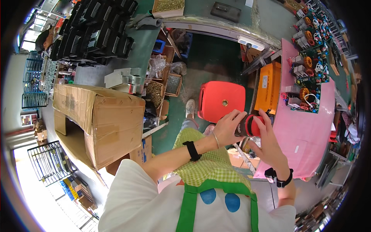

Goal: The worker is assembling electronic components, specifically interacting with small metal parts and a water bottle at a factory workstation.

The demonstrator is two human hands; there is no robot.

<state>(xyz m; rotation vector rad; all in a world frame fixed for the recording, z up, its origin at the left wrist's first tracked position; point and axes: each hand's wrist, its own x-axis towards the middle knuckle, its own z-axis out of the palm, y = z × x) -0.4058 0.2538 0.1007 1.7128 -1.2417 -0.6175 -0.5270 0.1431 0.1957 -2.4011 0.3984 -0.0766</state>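
Observation:
In front of me, near the pink-covered bench, both hands are on a short red-and-black cylinder with pale lettering; its exact kind I cannot make out. My left hand wraps round its black end from the left. On the other side my right hand curls its fingers over the red end, with the thumb below. The red stool, which has a round hole in its seat, stands just beyond my hands. Dark bands circle both wrists.
Circuit boards with copper coils crowd the pink sheet at right. An orange box stands beside it. At left are a large cardboard box, pale metal heat sinks and stacked black housings. Bins of small parts sit under the bench.

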